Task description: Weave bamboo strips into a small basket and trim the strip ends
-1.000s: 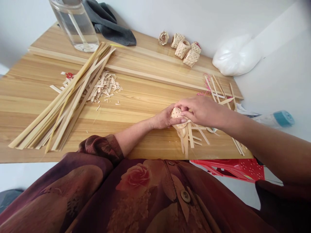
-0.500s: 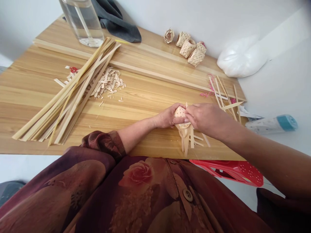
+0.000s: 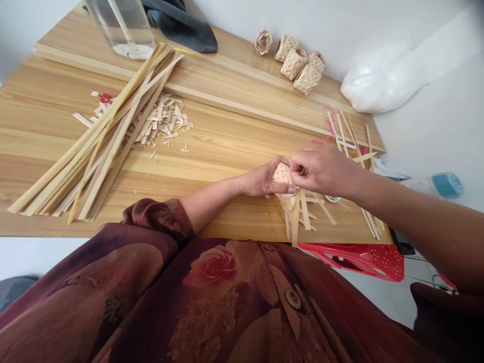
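A small woven basket (image 3: 281,174) of pale flat strips, with dark dots across its weave, is gripped in my left hand (image 3: 264,179), the thumb along its lower side. Loose strip ends (image 3: 294,217) hang from it toward the table's front edge. My right hand (image 3: 321,169) is closed at the basket's right side, thumb and fingers pinched together. What lies between those fingertips is too small to make out. More cut strips (image 3: 307,214) lie on the table under and beside the basket.
Long flat strips (image 3: 106,136) lie in a bundle at left, over a heap of short offcuts (image 3: 166,118). Several finished woven baskets (image 3: 295,63) stand at the back, near a white plastic bag (image 3: 380,83). A clear water container (image 3: 124,30) is back left; a red stool (image 3: 370,259) is below the edge.
My right hand has lifted slightly and drawn to the right, its fingers now curled into a tighter pinch. The left hand still holds the basket. The whole view has shifted a little.
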### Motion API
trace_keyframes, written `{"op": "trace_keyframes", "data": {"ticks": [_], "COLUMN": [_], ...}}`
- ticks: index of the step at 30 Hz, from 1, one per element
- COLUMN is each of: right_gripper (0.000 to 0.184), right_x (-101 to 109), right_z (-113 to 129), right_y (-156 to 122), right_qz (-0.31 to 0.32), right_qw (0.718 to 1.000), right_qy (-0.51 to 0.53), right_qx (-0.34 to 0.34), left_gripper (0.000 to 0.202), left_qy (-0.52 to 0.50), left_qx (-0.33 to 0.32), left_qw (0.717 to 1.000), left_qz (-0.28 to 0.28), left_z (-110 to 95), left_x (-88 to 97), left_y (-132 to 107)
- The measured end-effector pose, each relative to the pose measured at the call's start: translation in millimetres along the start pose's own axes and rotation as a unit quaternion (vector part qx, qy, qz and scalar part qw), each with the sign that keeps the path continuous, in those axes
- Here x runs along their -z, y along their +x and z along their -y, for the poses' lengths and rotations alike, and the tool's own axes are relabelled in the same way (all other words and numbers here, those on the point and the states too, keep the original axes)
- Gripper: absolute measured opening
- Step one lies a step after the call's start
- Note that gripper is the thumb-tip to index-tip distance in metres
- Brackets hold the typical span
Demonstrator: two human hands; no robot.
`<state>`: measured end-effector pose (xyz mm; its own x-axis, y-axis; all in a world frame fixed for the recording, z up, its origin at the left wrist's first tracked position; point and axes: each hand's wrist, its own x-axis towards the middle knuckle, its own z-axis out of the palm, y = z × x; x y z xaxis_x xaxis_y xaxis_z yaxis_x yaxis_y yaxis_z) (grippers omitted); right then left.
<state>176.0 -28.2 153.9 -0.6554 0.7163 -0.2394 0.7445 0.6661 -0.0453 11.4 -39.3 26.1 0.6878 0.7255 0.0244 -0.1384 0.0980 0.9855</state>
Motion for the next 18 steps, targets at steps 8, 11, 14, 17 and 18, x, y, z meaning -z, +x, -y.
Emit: {"op": "trace_keyframes", "data": {"ticks": [8,11,14,17,18], "right_gripper": [0.006,0.007,0.007,0.01,0.011], "right_x": [-4.6,-4.5,-3.0,4.9,9.6], "right_z": [-12.0,-12.9,-13.0,-8.9,-4.8], "right_y": [11.5,13.2,16.9,20.3,19.2], "right_qz": [-0.071,-0.077,-0.081,-0.055,-0.057], "right_qw": [0.995,0.993,0.992,0.993,0.992], "right_qy": [0.032,0.027,0.02,0.021,0.026], "right_qx": [-0.064,-0.081,-0.089,-0.104,-0.106], "left_gripper": [0.074,0.07,0.069,0.07,0.069], "left_qy": [0.007,-0.007,-0.01,-0.023,-0.034], "left_qx": [-0.017,-0.023,-0.013,0.004,0.007], "left_qw": [1.0,1.0,1.0,1.0,0.999], "left_qz": [-0.003,0.008,0.015,0.009,0.006], "left_z": [-2.2,-1.2,-0.7,0.0,0.3], "left_x": [-5.9,-8.3,-9.9,-10.2,-9.6], "left_y": [-2.7,-2.9,-3.4,-3.0,-2.3]}}
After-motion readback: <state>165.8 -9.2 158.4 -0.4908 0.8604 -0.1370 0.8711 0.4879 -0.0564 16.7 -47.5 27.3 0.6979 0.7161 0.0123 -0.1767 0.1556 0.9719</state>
